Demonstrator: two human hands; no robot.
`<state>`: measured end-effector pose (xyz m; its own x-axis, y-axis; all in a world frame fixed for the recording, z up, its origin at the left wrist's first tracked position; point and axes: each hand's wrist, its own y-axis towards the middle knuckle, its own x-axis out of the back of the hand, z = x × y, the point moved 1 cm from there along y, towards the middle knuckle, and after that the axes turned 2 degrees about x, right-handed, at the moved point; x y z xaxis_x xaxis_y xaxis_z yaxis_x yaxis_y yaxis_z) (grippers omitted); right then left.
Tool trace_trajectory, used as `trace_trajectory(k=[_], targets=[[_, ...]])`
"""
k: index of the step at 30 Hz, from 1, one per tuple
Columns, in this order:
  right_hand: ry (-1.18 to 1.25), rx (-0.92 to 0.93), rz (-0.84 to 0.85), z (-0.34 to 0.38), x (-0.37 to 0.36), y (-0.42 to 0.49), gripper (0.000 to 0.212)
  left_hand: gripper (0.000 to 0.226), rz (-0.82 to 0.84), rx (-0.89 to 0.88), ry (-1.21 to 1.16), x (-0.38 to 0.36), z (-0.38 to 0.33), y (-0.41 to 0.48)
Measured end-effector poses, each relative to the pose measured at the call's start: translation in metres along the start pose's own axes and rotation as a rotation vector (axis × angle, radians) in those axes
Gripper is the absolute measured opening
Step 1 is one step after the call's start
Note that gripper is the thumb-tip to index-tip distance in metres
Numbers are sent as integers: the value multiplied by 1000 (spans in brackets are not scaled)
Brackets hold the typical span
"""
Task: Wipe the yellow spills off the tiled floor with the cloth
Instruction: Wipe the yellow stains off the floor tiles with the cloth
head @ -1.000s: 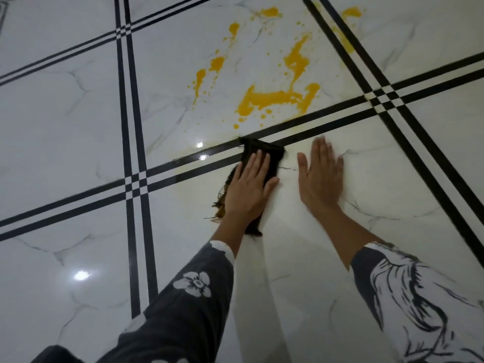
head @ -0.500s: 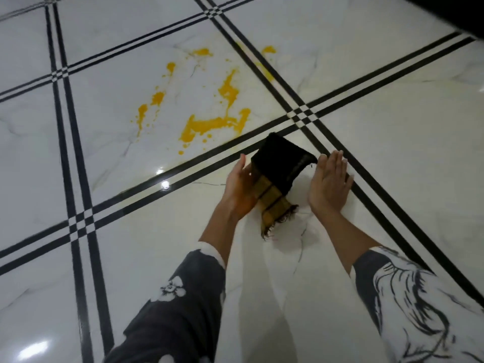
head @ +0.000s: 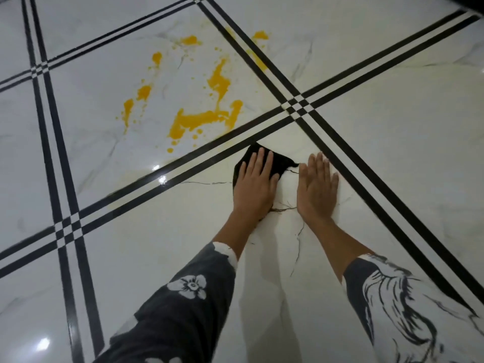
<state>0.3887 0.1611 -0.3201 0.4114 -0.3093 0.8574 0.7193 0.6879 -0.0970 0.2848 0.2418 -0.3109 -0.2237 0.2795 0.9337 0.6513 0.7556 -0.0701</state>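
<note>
We take the crossing of the black bands (head: 298, 107) as our mark; the dark cloth (head: 282, 162) lies flat on the tiled floor (head: 392, 153) just below and to the left of it, its far corner touching the band that runs down-left from the crossing; the left hand (head: 255, 187) lies on top of it, fingers straight and close together, pressing rather than gripping, which we read as the way to keep the whole face of the cloth against the tile so it can be slid as a pad; the right hand (head: 315, 188) rests just beside the cloth, directly below the crossing, palm down on bare tile with fingers straight and nothing in it (we judge it is there to prop the body while the other arm works); the yellow spills (head: 199, 120) sit on the far side of that same band, up and to the left of the crossing, a long puddle with drips and blots around it, and a smaller yellow patch (head: 260, 35) lies above the crossing beyond the other band; the puddle looks whole, so we think the wiping there is not yet begun; the next push would carry the cloth across the band into it, and a flat palm may smear the yellow wider unless the strokes gather inward
</note>
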Motion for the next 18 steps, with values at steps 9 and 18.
trace_trajectory(k=[9,18], targets=[[-216,33,-29,1,-7,-4,72,49,-171,427,-268,32,33,-36],[-188,12,23,13,-5,-8,69,41,94,576,-1026,74,77,-45]])
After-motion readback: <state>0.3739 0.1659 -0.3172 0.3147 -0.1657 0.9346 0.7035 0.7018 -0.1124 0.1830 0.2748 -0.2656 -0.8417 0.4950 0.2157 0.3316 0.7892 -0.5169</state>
